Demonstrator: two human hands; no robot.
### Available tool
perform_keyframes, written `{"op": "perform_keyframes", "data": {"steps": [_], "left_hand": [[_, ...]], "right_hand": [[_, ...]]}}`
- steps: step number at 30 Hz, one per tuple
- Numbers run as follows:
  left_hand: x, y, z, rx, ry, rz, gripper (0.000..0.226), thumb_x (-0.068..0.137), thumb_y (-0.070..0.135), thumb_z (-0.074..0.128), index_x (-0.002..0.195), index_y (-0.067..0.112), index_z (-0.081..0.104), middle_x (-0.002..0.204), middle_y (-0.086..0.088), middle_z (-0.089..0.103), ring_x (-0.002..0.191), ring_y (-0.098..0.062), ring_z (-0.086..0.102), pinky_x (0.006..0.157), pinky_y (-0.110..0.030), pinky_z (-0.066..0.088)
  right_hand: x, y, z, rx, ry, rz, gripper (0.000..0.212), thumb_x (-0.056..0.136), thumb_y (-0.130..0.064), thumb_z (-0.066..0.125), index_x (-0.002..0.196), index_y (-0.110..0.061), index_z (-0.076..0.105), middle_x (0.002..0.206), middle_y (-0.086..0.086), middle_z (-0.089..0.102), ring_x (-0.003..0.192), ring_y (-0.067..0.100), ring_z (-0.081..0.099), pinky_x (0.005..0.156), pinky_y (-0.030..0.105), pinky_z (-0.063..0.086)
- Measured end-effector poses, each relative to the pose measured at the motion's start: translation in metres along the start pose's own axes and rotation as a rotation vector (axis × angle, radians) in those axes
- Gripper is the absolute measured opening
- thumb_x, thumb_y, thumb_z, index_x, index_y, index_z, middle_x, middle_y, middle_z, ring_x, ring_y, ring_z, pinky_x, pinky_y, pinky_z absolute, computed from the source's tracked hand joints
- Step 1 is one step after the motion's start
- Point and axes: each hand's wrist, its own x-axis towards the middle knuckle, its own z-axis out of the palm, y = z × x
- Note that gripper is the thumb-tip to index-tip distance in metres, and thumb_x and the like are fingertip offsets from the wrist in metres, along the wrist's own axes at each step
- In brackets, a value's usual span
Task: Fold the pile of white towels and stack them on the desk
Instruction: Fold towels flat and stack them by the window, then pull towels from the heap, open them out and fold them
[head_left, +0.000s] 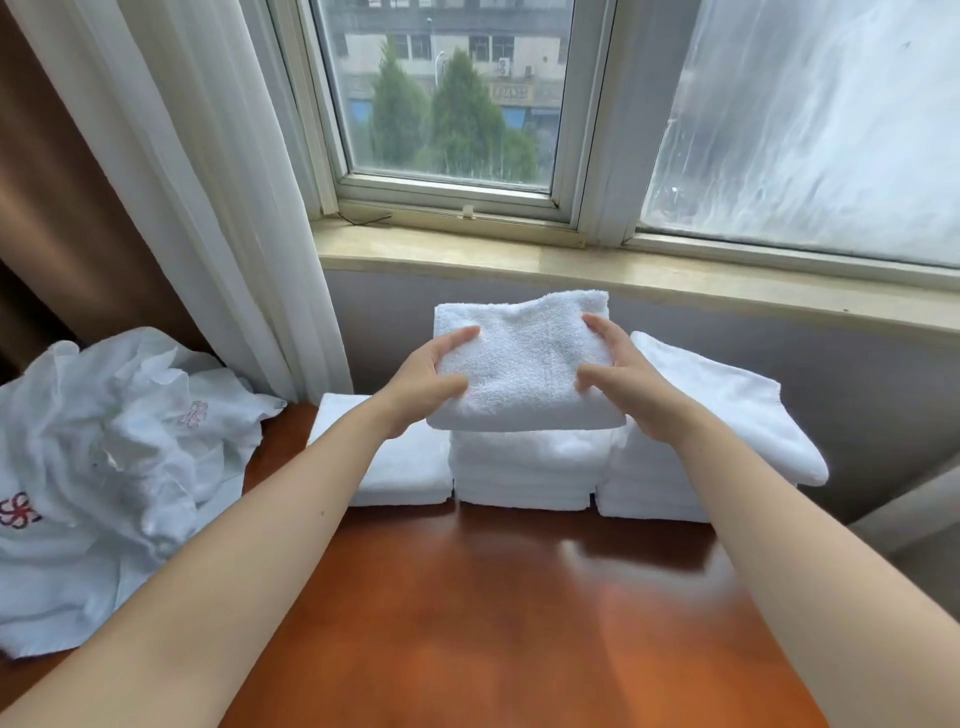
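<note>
The left hand (423, 379) and the right hand (626, 382) curl their fingers round opposite sides of a folded white towel (519, 364), gripping it level over the middle stack (524, 473) of folded towels; whether it touches that stack cannot be told. A lower stack (402, 470) sits just left of it and another stack (727, 415) just right, all at the far edge of the wooden desk (493, 623). A crumpled pile of unfolded towels (104, 441) lies at the desk's left end.
</note>
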Motion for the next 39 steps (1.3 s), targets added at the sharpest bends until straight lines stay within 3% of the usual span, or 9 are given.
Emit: {"op": "perform_keyframes", "data": {"steps": [4, 10, 15, 20, 27, 30, 33, 36, 39], "left_hand": [[0.026, -0.010, 0.011, -0.035, 0.004, -0.043, 0.073, 0.078, -0.003, 0.051, 0.137, 0.041, 0.053, 0.135, 0.029, 0.047, 0.101, 0.027, 0.050, 0.076, -0.006, 0.046], [0.044, -0.031, 0.026, -0.086, 0.040, -0.161, 0.077, 0.075, -0.003, 0.048, 0.137, 0.042, 0.054, 0.138, 0.025, 0.047, 0.114, 0.016, 0.046, 0.076, -0.006, 0.040], [0.052, -0.050, 0.033, -0.085, 0.048, -0.221, 0.075, 0.076, -0.005, 0.044, 0.135, 0.041, 0.056, 0.131, 0.027, 0.048, 0.124, -0.002, 0.041, 0.078, -0.010, 0.035], [0.057, -0.056, 0.038, -0.068, 0.043, -0.256, 0.078, 0.078, -0.005, 0.042, 0.142, 0.039, 0.050, 0.138, 0.022, 0.042, 0.075, 0.025, 0.049, 0.065, -0.004, 0.043], [0.062, -0.070, 0.041, 0.024, 0.048, -0.266, 0.072, 0.085, 0.007, 0.046, 0.149, 0.038, 0.037, 0.156, 0.014, 0.032, 0.075, 0.006, 0.063, 0.058, -0.012, 0.047], [0.064, -0.069, 0.044, 0.169, 0.079, -0.267, 0.069, 0.088, 0.016, 0.049, 0.152, 0.037, 0.032, 0.155, 0.003, 0.023, 0.099, -0.010, 0.058, 0.083, -0.029, 0.051], [0.062, -0.065, 0.046, 0.532, 0.167, -0.141, 0.067, 0.086, 0.019, 0.053, 0.149, 0.035, 0.038, 0.157, 0.002, 0.017, 0.136, -0.020, 0.033, 0.111, -0.040, 0.034], [0.066, -0.053, 0.043, 0.761, 0.109, 0.147, 0.056, 0.092, 0.024, 0.054, 0.147, 0.032, 0.045, 0.162, 0.000, 0.020, 0.150, -0.020, 0.012, 0.117, -0.041, 0.022], [0.074, -0.047, 0.043, 0.934, -0.125, 0.203, 0.057, 0.100, 0.048, 0.046, 0.153, 0.033, 0.032, 0.165, -0.001, 0.013, 0.153, -0.020, -0.002, 0.123, -0.042, 0.012]], "right_hand": [[0.022, 0.004, 0.001, -0.051, 0.054, 0.065, 0.081, 0.081, -0.003, 0.056, 0.149, -0.039, 0.031, 0.141, -0.016, 0.036, 0.115, 0.011, 0.045, 0.073, 0.015, 0.037], [0.044, 0.014, 0.020, -0.146, 0.154, 0.206, 0.075, 0.083, -0.004, 0.048, 0.148, -0.035, 0.028, 0.109, 0.005, 0.052, 0.069, 0.013, 0.052, 0.059, 0.025, 0.040], [0.052, 0.034, 0.036, -0.262, 0.183, 0.291, 0.075, 0.083, -0.008, 0.046, 0.150, -0.034, 0.025, 0.122, 0.007, 0.052, 0.076, 0.017, 0.057, 0.064, 0.029, 0.043], [0.055, 0.055, 0.047, -0.391, 0.205, 0.348, 0.078, 0.084, -0.007, 0.041, 0.154, -0.035, 0.021, 0.146, 0.008, 0.032, 0.099, 0.024, 0.053, 0.082, 0.036, 0.043], [0.055, 0.067, 0.051, -0.431, 0.155, 0.372, 0.076, 0.089, -0.011, 0.034, 0.157, -0.034, 0.008, 0.160, 0.006, 0.009, 0.108, 0.026, 0.055, 0.093, 0.041, 0.048], [0.053, 0.064, 0.049, -0.498, 0.138, 0.328, 0.075, 0.090, -0.009, 0.036, 0.158, -0.027, 0.009, 0.164, -0.001, -0.009, 0.141, 0.028, 0.030, 0.109, 0.044, 0.037], [0.054, 0.052, 0.045, -0.691, 0.125, 0.178, 0.074, 0.089, -0.005, 0.040, 0.157, -0.020, 0.014, 0.165, -0.001, -0.015, 0.152, 0.022, -0.003, 0.116, 0.044, 0.025], [0.059, 0.035, 0.035, -0.752, -0.012, 0.054, 0.074, 0.090, -0.005, 0.043, 0.158, -0.019, 0.016, 0.167, 0.003, -0.006, 0.153, 0.019, -0.004, 0.119, 0.039, 0.019], [0.062, 0.033, 0.022, -0.747, -0.169, 0.106, 0.084, 0.087, -0.003, 0.045, 0.159, -0.025, 0.008, 0.167, -0.001, -0.008, 0.153, 0.015, -0.003, 0.118, 0.037, 0.025]]}}
